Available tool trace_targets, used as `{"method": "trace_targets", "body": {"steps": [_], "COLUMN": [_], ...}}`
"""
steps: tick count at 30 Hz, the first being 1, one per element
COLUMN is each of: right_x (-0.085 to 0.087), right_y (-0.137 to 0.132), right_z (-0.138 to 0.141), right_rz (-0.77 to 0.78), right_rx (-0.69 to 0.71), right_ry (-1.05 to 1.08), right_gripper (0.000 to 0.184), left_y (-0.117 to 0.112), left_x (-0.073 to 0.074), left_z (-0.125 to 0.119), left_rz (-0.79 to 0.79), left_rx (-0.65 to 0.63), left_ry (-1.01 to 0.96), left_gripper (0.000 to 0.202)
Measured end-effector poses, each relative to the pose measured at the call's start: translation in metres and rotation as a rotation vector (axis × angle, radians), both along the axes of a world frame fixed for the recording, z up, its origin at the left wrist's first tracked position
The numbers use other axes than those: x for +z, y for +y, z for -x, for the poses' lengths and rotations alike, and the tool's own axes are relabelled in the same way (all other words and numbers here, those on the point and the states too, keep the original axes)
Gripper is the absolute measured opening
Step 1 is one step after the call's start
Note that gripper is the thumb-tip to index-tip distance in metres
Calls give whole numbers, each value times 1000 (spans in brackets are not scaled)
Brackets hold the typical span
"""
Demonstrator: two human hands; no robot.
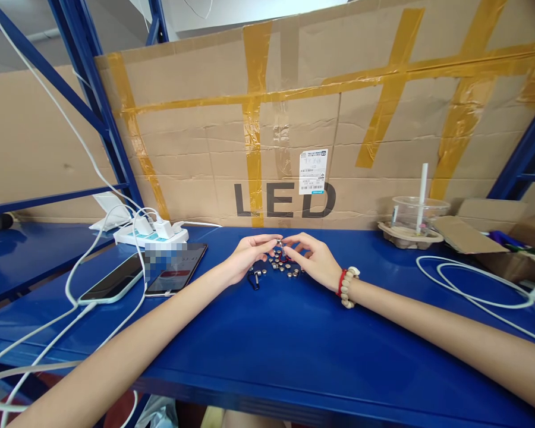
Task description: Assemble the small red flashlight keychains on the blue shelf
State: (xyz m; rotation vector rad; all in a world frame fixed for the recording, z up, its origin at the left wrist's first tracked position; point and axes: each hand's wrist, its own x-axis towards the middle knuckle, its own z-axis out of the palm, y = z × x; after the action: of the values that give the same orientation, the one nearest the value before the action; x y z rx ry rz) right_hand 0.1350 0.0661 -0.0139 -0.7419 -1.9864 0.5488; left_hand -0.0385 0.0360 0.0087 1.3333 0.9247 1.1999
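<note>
My left hand (252, 255) and my right hand (314, 257) meet fingertip to fingertip just above the blue shelf top. Both are closed in a pinch around a tiny shiny metal piece (280, 242), too small to name; which hand bears it I cannot tell. Below and between the hands lie several small round silvery metal pieces (288, 267). A little black clip-like item (254, 280) rests by the left hand. Something red shows partly behind the right fingers. A red band and a beaded bracelet (348, 288) circle my right wrist.
To the left are a phone (116, 280), a tablet-like device (177, 270) and a white power strip (154, 236) with loose cables. At right stand a clear cup with a straw (421, 208), a coiled white cable (472, 292) and an open carton (508, 261). Cardboard (196, 160) backs the shelf.
</note>
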Motion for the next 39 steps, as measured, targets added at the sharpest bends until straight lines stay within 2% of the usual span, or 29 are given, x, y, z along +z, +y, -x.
{"method": "trace_targets", "body": {"steps": [5, 14, 22, 27, 32, 39], "right_x": [-2, -1, 2, 2, 4, 4], "right_y": [3, 1, -1, -4, -6, -5], "right_z": [0, 1, 1, 0, -1, 0], "right_rz": [7, 3, -37, -70, -74, -60], "right_rx": [21, -27, -63, -44, -53, -32], "right_ry": [-24, 1, 91, 50, 63, 81], "right_gripper": [23, 21, 19, 14, 13, 10], "left_y": [-1, -3, -4, -8, -10, -7], "left_x": [0, 3, 2, 4, 4, 3], "left_z": [-1, -3, -6, -9, -11, -8], "left_rz": [0, -104, -99, -85, -14, 46], "left_rx": [-21, 77, 128, 59, 33, -58], "left_ry": [7, 164, 282, 257, 329, 183], "left_gripper": [33, 35, 30, 38, 48, 54]}}
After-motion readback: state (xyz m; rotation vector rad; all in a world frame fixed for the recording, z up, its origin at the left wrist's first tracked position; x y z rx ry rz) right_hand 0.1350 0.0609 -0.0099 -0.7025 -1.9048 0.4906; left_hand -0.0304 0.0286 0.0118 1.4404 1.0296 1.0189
